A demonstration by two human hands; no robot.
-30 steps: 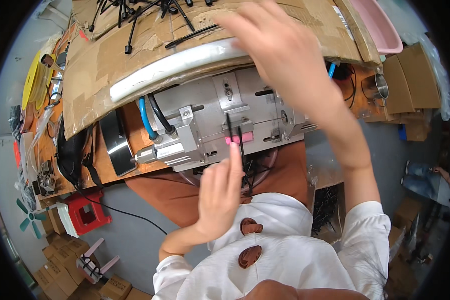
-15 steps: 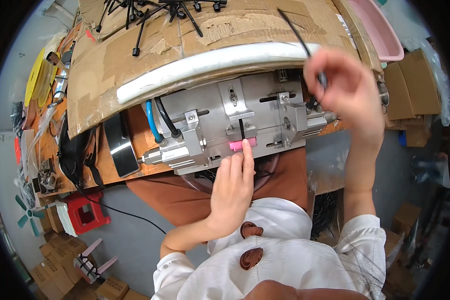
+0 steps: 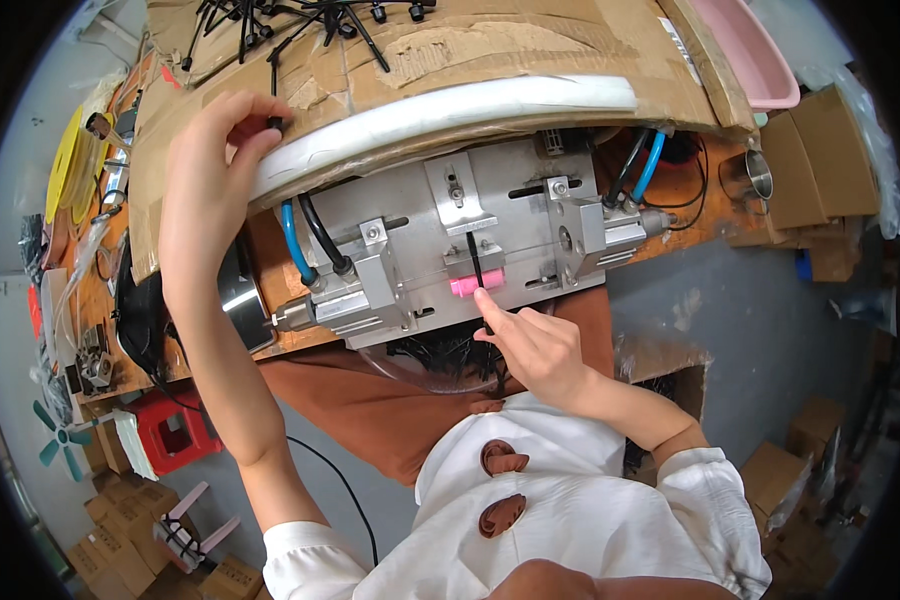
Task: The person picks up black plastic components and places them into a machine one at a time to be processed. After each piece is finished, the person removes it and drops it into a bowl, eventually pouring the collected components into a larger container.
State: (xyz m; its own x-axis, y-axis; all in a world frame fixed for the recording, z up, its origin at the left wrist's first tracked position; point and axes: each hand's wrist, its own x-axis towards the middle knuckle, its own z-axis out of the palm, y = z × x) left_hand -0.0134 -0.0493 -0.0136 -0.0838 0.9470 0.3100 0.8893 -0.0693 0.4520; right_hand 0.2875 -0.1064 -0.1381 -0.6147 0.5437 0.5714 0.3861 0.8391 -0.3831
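Note:
A thin black rod [image 3: 474, 258] lies in the metal fixture [image 3: 410, 262], crossing a small pink block [image 3: 464, 287]. My right hand [image 3: 542, 350] is closed at the rod's near end. Its index fingertip presses at the pink block, its thumb is close below and its other fingers are curled. At the far left, my left hand [image 3: 210, 165] pinches the dark end of another black rod [image 3: 274, 80] on the cardboard, beside the white padded strip [image 3: 440, 112]. Most of that end is hidden by the fingers.
More capped black rods [image 3: 365, 35] lie heaped on the cardboard [image 3: 530, 45]. Cylinders with blue and black hoses [image 3: 295, 245] flank the fixture. A phone [image 3: 240, 290] lies to the left, a metal cup [image 3: 745, 178] to the right. A pink basin [image 3: 745, 50] is at the far right.
My left hand has left the pink block and reached to the rods at far left. My right hand has come down from the upper right to the fixture; the rod it held aloft is no longer there.

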